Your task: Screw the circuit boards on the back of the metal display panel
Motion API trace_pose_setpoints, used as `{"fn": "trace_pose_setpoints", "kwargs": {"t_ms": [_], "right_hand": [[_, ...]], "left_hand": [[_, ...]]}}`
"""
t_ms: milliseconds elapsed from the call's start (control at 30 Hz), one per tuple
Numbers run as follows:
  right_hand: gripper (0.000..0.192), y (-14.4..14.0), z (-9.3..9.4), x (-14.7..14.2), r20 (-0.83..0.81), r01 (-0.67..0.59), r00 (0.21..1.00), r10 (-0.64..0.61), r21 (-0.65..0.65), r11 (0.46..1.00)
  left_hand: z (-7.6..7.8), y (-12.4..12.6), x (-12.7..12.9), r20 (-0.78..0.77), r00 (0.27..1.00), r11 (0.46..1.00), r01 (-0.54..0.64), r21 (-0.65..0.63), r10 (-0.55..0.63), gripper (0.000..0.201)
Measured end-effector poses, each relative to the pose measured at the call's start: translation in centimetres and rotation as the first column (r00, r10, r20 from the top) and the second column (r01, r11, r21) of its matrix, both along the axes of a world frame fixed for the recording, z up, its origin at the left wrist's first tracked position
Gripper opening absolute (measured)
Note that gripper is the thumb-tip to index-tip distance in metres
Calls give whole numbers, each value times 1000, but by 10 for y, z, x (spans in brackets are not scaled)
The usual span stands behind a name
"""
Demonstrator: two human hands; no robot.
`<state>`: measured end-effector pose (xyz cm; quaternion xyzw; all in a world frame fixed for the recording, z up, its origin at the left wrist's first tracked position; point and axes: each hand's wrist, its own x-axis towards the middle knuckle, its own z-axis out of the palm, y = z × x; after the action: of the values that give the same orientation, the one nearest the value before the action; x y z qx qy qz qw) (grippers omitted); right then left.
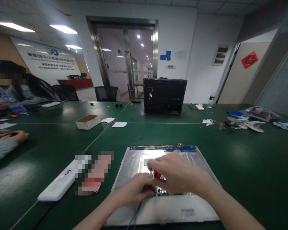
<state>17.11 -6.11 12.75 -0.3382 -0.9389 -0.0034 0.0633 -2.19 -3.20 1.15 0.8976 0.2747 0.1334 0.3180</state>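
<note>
Hands low centre: we note right hand [175, 172] gripping a red-handled tool [156, 174] over the metal panel [158, 207]; left hand [136, 190] curled beside it, contents indiscernible.

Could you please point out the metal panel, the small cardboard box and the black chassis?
metal panel [196, 204]: head view, bare lower right surface.
cardboard box [88, 122]: head view, front wall.
black chassis [164, 95]: head view, rear face.

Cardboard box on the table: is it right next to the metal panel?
No. The cardboard box sits far up the green table, well apart from the metal panel under both hands.
</note>
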Motion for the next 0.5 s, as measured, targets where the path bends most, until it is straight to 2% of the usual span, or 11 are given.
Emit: {"fn": "trace_pose_setpoints", "kwargs": {"t_ms": [267, 500], "right_hand": [[20, -2, 3, 5, -17, -25, 1000, 24, -22, 999], [17, -2, 4, 2, 9, -21, 1000, 21, -7, 1000]], "left_hand": [[1, 2, 0, 13, 1000, 1000, 28, -2, -28, 8], [3, 1, 1, 28, 999, 999, 26, -25, -26, 16]]}}
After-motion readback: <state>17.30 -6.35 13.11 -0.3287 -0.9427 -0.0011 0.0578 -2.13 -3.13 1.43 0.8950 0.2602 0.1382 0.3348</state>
